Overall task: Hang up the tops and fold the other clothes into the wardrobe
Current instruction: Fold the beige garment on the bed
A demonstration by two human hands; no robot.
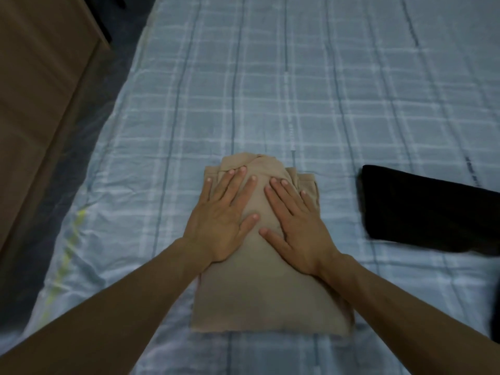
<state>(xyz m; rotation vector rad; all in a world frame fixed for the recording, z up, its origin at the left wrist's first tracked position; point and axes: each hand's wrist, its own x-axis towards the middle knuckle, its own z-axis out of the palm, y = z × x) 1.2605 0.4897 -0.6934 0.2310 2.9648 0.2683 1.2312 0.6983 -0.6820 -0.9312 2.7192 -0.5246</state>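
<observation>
Now the folded beige garment (pixel 270 288) is lying on the bed's plaid sheet (pixel 270 90), near its front edge. Both hands are pressing it flat, fingers spread: left hand (pixel 226 221) and right hand (pixel 293 226) side by side on its far half. Pressing outward toward the edges should be squeezing air out and setting the creases. A folded black garment (pixel 427 209) is lying well apart to the right.
</observation>
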